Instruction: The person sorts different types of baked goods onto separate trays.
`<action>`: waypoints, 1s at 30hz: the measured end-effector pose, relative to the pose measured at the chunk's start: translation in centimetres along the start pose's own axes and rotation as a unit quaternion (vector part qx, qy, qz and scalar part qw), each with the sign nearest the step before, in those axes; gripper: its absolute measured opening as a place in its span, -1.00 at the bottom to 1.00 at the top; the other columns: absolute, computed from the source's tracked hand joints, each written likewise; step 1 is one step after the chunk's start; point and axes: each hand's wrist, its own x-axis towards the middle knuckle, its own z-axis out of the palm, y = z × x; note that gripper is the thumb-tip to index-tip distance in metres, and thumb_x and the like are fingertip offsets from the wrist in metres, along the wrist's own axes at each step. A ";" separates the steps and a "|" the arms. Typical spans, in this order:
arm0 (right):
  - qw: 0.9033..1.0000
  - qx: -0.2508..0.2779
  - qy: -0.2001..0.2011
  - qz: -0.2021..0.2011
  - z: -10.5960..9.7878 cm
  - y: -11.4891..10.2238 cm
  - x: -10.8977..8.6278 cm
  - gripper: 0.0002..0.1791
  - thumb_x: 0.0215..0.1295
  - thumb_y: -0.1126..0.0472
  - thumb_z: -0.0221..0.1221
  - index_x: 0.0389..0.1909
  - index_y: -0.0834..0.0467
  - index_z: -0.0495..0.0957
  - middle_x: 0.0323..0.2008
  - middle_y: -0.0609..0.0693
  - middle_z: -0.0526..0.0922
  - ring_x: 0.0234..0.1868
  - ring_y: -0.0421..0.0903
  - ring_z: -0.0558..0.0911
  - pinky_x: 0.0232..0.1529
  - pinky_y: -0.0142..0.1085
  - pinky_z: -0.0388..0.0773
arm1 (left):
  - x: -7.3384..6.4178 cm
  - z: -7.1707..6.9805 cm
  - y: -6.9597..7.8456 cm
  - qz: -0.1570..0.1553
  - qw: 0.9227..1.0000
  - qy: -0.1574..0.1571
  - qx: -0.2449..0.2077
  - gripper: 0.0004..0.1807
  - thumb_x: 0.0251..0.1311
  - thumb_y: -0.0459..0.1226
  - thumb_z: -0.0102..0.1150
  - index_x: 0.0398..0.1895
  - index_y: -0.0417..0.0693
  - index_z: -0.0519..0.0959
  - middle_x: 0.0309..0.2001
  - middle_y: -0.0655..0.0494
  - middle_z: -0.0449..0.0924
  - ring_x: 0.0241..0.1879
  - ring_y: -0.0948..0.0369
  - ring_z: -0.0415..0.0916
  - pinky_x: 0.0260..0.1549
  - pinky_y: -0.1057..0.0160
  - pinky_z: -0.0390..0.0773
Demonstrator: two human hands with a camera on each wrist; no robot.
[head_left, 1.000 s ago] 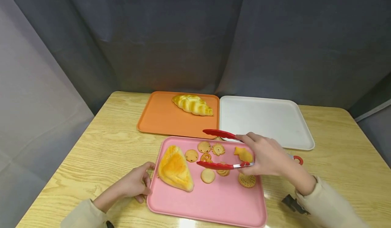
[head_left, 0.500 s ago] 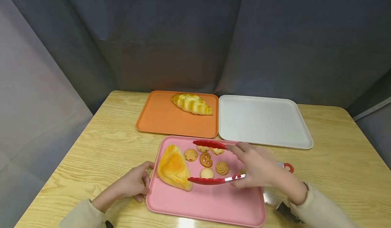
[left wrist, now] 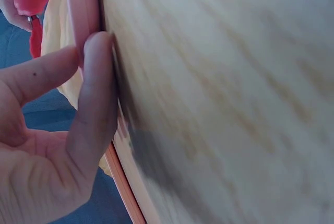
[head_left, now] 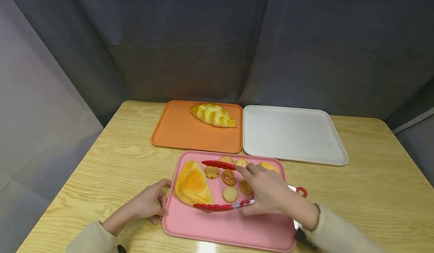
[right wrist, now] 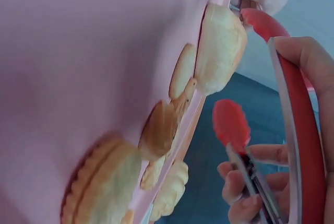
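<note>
On the pink tray [head_left: 234, 228] lies a large triangular golden bread [head_left: 193, 185], with several small cookies to its right, among them a pretzel-shaped cookie [head_left: 229, 177] and a plain round cookie [head_left: 230, 194]. My right hand [head_left: 269, 190] holds red-tipped tongs [head_left: 213, 207] over the tray. Their two tips are spread wide, pointing left, the lower one overlapping the bread's near corner in the head view; nothing is clamped between them. My left hand [head_left: 149, 202] pinches the tray's left rim between thumb and finger, as the left wrist view [left wrist: 78, 125] shows. The right hand hides some cookies.
Behind the pink tray stand an orange tray [head_left: 176, 128] bearing a braided bread [head_left: 213, 115] and, to its right, a white tray [head_left: 291, 134]. All rest on a wooden table [head_left: 129, 151]. A dark curtain [head_left: 203, 42] hangs behind the table.
My right hand has moved left and nearer to me with the tongs, whose tips have gone from above the cookies toward the triangular bread. The left hand stays at the tray rim.
</note>
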 end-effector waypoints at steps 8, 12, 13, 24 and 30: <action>1.000 -0.013 -0.017 0.009 0.7 -0.9 0.6 -0.01 -0.40 -0.27 0.28 0.11 0.24 0.40 -0.36 -0.04 0.42 -0.51 -0.20 0.33 -0.67 -0.43 0.22 | 0.1 0.1 -0.1 0.000 1.000 0.003 0.008 -0.26 -0.15 -0.62 0.17 0.19 -0.31 0.15 -0.56 -0.05 0.40 -0.66 0.16 0.47 -0.77 0.14 0.57; 1.000 -0.023 -0.017 0.014 1.1 -1.4 1.1 -0.01 -0.39 -0.30 0.26 0.10 0.24 0.41 -0.34 0.00 0.45 -0.47 -0.16 0.38 -0.66 -0.39 0.29 | 0.2 0.1 -0.1 -0.004 1.000 0.004 0.011 -0.26 -0.15 -0.62 0.18 0.19 -0.31 0.15 -0.55 -0.06 0.40 -0.66 0.17 0.47 -0.77 0.14 0.56; 0.999 -0.027 -0.017 0.015 1.2 -1.6 1.2 -0.02 -0.39 -0.31 0.26 0.10 0.24 0.41 -0.33 0.02 0.45 -0.45 -0.14 0.40 -0.66 -0.39 0.31 | 0.2 0.1 -0.1 -0.004 1.000 0.004 0.012 -0.26 -0.14 -0.62 0.18 0.19 -0.31 0.15 -0.55 -0.06 0.40 -0.67 0.17 0.47 -0.77 0.15 0.56; 0.998 -0.056 0.000 0.007 1.8 -2.2 1.6 -0.12 -0.37 -0.26 0.25 0.02 0.21 0.44 -0.45 0.02 0.44 -0.53 -0.12 0.40 -0.78 -0.39 0.27 | 0.2 0.0 -0.3 0.002 1.000 -0.001 0.014 -0.26 -0.13 -0.62 0.18 0.19 -0.31 0.14 -0.55 -0.05 0.39 -0.67 0.17 0.46 -0.77 0.16 0.56; 0.999 -0.048 0.013 0.001 1.8 -2.2 1.5 -0.15 -0.35 -0.24 0.25 0.01 0.21 0.46 -0.50 -0.01 0.43 -0.58 -0.16 0.36 -0.78 -0.41 0.22 | 0.1 0.0 -0.1 0.003 1.000 0.002 0.013 -0.25 -0.14 -0.62 0.19 0.20 -0.32 0.13 -0.55 -0.05 0.39 -0.68 0.18 0.46 -0.79 0.17 0.56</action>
